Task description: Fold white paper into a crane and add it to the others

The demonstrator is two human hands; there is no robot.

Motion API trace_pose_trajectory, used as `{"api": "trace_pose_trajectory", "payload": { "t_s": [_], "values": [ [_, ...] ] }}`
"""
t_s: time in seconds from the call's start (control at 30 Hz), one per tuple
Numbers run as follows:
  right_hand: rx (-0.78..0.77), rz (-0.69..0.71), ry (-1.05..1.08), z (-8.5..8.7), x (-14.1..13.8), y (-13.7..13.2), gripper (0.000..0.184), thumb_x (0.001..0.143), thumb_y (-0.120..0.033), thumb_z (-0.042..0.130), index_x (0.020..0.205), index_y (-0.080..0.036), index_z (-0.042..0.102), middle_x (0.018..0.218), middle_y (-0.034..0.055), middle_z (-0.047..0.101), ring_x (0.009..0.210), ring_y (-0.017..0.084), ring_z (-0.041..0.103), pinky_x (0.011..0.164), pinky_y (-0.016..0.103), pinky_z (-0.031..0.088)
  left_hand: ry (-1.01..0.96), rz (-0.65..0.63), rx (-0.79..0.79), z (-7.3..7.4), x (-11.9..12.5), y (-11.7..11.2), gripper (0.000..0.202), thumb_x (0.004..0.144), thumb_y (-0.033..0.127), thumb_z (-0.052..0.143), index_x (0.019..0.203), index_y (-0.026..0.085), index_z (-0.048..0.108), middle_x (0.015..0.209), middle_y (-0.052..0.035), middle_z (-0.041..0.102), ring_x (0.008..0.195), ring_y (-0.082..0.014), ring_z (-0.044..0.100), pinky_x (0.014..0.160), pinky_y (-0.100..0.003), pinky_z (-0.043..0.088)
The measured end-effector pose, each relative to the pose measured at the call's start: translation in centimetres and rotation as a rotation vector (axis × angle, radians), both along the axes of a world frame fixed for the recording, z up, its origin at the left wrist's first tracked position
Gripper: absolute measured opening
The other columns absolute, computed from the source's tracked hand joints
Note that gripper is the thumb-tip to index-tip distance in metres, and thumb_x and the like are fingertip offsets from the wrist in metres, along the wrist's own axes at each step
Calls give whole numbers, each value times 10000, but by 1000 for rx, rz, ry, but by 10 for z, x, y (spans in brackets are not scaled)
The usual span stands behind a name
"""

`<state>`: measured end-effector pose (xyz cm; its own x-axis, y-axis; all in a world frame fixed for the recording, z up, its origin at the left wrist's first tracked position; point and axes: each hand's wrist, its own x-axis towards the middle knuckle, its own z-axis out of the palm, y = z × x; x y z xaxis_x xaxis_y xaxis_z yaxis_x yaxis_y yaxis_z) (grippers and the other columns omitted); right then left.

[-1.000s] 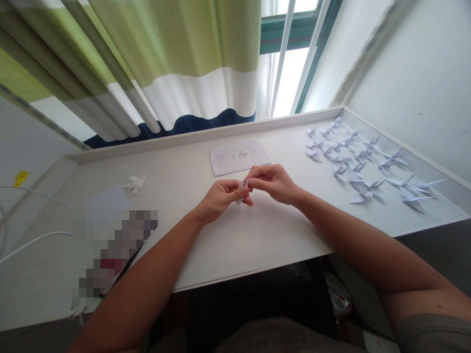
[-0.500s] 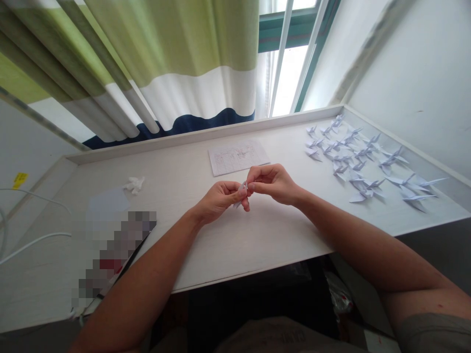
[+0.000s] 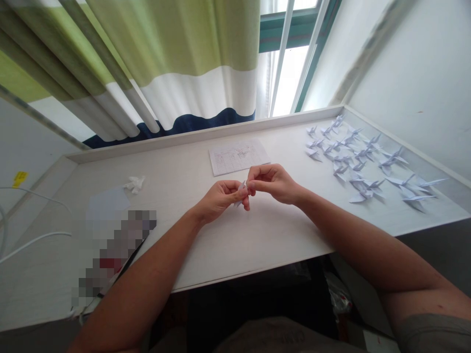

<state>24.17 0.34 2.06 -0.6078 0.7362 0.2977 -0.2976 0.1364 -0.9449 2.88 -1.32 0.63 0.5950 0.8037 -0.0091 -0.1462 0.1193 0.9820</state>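
A small folded piece of white paper (image 3: 240, 188) is held above the middle of the desk, mostly covered by fingers. My left hand (image 3: 221, 200) pinches it between thumb and fingers, and the lower tip pokes out below the thumb. From the right, my right hand (image 3: 271, 183) closes thumb and forefinger on the paper's upper part, touching the left fingertips. Just beyond the hands lies a flat sheet with a printed grid and reddish writing (image 3: 239, 158). Several folded white paper cranes (image 3: 362, 166) stand in a group at the right.
The white desk (image 3: 235, 255) has a raised rim at the back. On its left lie a crumpled tissue (image 3: 135, 184), a plain paper sheet (image 3: 106, 205), a blurred-out flat object (image 3: 121, 250) and white cables (image 3: 37, 245). A curtain (image 3: 176, 39) hangs behind.
Both hands stay almost in place. The fingertips have shifted slightly on the folded paper, and its upper point sits a little differently between them.
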Motion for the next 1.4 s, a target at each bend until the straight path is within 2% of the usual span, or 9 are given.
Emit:
{"api": "trace_pose_trajectory", "payload": {
  "t_s": [0.23, 0.37, 0.47, 0.57, 0.9, 1.2, 1.4],
  "values": [
    [52, -117, -40, -6, -1, 1, 218, 914, -348, 834, 871, -155, 744, 802, 41, 790, 705, 172, 755, 729, 368, 628, 40, 233, 152, -1, 9, -3, 379, 806, 511, 907, 853, 157, 780, 796, -52, 780, 690, -147, 693, 726, -310, 587],
    [199, -307, -171, -11, -1, 2, 232, 863, -376, 879, 808, -180, 767, 786, 39, 773, 734, 174, 742, 750, 369, 624, 149, 359, 303, 0, 11, -5, 396, 806, 548, 893, 826, 167, 786, 798, -70, 798, 710, -178, 721, 722, -321, 589],
    [301, -344, -220, -12, 0, 3, 226, 901, -410, 837, 833, -197, 804, 812, 47, 776, 767, 179, 736, 761, 373, 620, 247, 460, 450, 0, 11, -7, 383, 837, 568, 857, 824, 188, 811, 795, -62, 802, 746, -194, 726, 748, -324, 576],
    [351, -351, -232, -12, 0, 4, 223, 932, -422, 803, 860, -211, 818, 830, 47, 776, 768, 172, 724, 750, 364, 615, 309, 525, 526, -1, 11, -7, 362, 856, 572, 838, 853, 210, 834, 801, -49, 806, 766, -196, 712, 760, -322, 562],
    [296, -312, -212, -17, 1, 9, 238, 910, -443, 829, 891, -207, 813, 856, 39, 761, 780, 165, 721, 764, 362, 604, 300, 495, 491, -2, 11, -6, 365, 841, 567, 852, 853, 202, 835, 820, -55, 817, 767, -196, 725, 766, -321, 574],
    [202, -282, -195, -9, 0, 6, 300, 880, -470, 853, 826, -184, 779, 777, 42, 793, 769, 189, 762, 795, 387, 614, 238, 450, 405, -3, 11, -5, 372, 825, 544, 877, 858, 177, 824, 842, -83, 833, 798, -219, 781, 789, -338, 599],
    [183, -332, -241, -10, -2, 6, 363, 870, -537, 838, 813, -186, 760, 753, 45, 800, 763, 199, 756, 775, 387, 598, 200, 429, 326, -4, 11, -5, 392, 808, 547, 890, 885, 171, 809, 873, -91, 838, 797, -229, 791, 803, -368, 633]
  ]
}}
